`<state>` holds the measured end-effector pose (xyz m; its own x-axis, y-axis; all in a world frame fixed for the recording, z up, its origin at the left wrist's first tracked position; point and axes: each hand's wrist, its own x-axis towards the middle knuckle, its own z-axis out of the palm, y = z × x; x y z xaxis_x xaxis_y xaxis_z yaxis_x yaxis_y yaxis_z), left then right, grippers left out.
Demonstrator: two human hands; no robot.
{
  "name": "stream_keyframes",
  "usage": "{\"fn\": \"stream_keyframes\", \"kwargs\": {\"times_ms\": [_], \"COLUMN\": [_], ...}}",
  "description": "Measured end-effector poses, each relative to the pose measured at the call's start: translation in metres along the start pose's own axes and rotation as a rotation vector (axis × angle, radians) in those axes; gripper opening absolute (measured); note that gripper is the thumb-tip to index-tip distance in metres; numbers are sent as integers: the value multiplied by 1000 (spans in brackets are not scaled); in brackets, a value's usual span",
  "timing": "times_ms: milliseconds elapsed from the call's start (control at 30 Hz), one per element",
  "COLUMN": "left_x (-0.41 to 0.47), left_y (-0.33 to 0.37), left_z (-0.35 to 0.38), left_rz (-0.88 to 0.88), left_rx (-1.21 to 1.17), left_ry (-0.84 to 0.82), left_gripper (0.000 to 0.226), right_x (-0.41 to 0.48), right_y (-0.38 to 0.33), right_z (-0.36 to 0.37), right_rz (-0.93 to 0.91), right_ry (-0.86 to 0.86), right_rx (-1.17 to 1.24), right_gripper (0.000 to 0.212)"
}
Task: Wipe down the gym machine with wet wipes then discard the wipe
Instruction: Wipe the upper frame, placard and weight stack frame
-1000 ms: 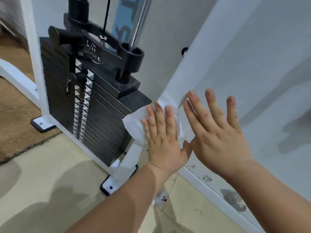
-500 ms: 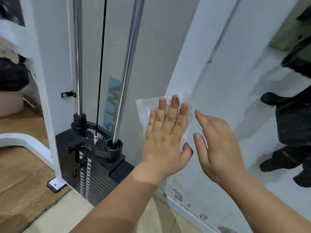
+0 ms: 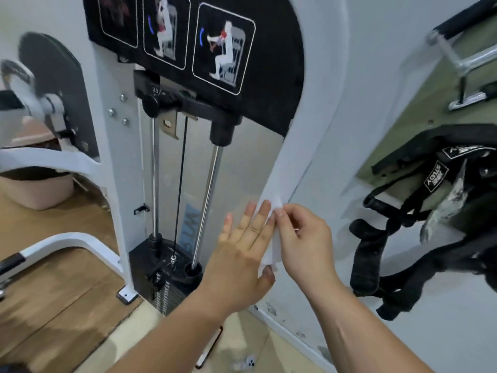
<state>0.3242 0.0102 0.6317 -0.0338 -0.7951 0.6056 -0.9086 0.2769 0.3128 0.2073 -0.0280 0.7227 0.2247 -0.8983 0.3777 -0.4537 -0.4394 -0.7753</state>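
Ahead of both hands rises the white gym machine [image 3: 312, 109], with its chrome guide rods [image 3: 207, 203] and black weight stack [image 3: 164, 294] just left of the left hand. Off to the right of the right hand hang black straps [image 3: 398, 238]. The left hand [image 3: 242, 251] lies flat with straight fingers, pressing the wet wipe [image 3: 269, 258] against the machine's upright. The right hand [image 3: 304, 240] pinches the wipe's upper edge between thumb and fingertips.

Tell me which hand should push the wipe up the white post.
Left. The left hand lies flat on the wipe, pressing it against the white post; the right hand only pinches the wipe's upper edge with its fingers.
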Motion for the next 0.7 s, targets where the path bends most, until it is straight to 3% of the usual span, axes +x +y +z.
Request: {"fn": "stream_keyframes", "kwargs": {"times_ms": [100,233,333,433,567,700], "left_x": [0,-10,-11,4,25,36], "left_y": [-8,-28,-54,-79,-101,-113], "left_z": [-43,-97,-132,-158,-176,-186], "left_rz": [-54,-162,-369,-607,-645,-709], "left_rx": [-71,-344,-630,-933,-1036,-1000], "left_ry": [-68,21,63,-7,-26,179], "left_gripper": [103,91,81,64,32,36], "right_x": [6,19,32,41,54,73], "right_y": [-35,-77,-109,-134,-149,-162], "right_z": [5,24,43,64,84,100], "right_rz": [7,9,-13,-23,-100,-221], "right_ry": [-28,-122,-306,-427,-472,-448], "right_rx": [-57,-167,-247,-244,-274,-271], "right_gripper": [24,31,30,29,25,9]}}
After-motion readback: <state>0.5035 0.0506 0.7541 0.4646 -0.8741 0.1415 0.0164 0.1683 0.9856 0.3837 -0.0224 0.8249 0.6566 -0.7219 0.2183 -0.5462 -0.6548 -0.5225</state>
